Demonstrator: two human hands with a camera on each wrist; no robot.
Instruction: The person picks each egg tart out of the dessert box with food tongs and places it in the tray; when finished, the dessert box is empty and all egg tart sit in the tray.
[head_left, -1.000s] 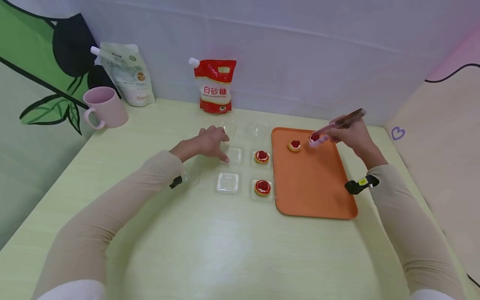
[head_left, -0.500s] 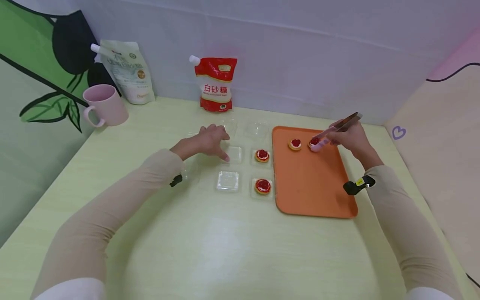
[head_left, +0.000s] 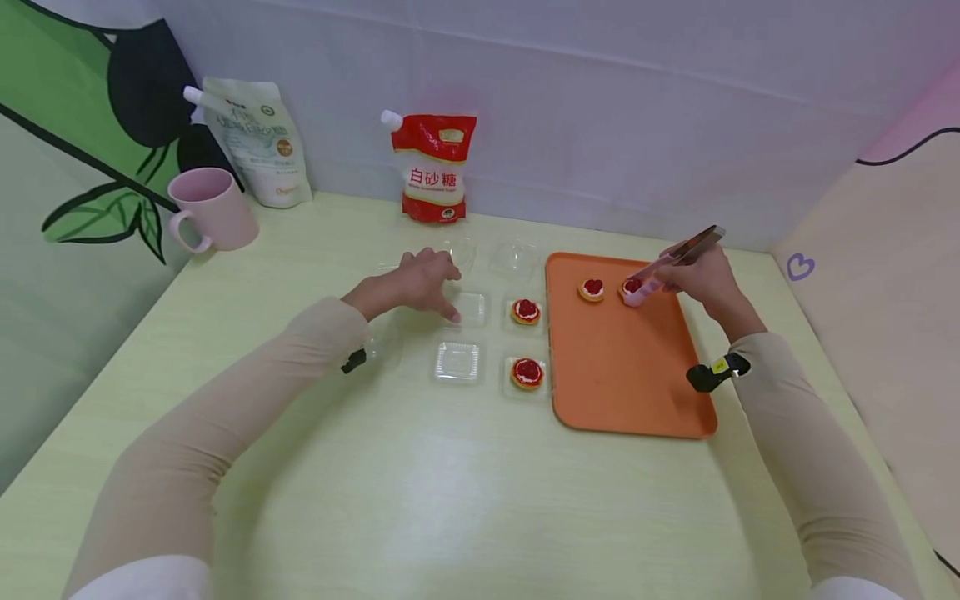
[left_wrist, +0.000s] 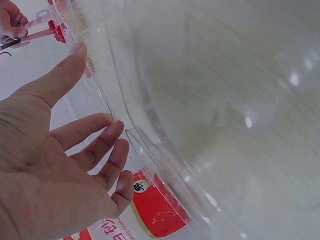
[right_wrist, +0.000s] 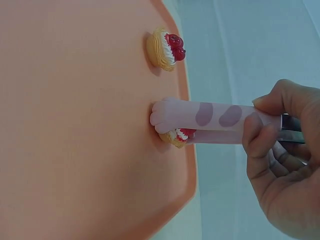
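My right hand (head_left: 701, 271) grips tongs (right_wrist: 205, 116) with pale pink paw-shaped tips and metal handles. The tips are around a small tart (right_wrist: 172, 139) with red topping and white cream, partly hidden by them; it is on the orange tray (head_left: 630, 375). Beside it on the tray sits another tart (right_wrist: 162, 50). My left hand (head_left: 423, 282) is over the clear plastic boxes, fingers spread and slightly bent, thumb by one box (head_left: 471, 308). In the left wrist view its fingertips (left_wrist: 117, 125) are at a clear box's edge; whether they touch it cannot be told.
Two tarts (head_left: 526, 312) sit in clear boxes left of the tray. An unfilled clear box (head_left: 457, 362) stands nearer. At the back are a red and white sugar pouch (head_left: 433, 171), a pale pouch (head_left: 258, 146) and a pink mug (head_left: 213, 208).
My right hand has moved slightly left and down, bringing the tongs' tips lower around the right-hand tart. The left hand has stayed in place over the boxes.
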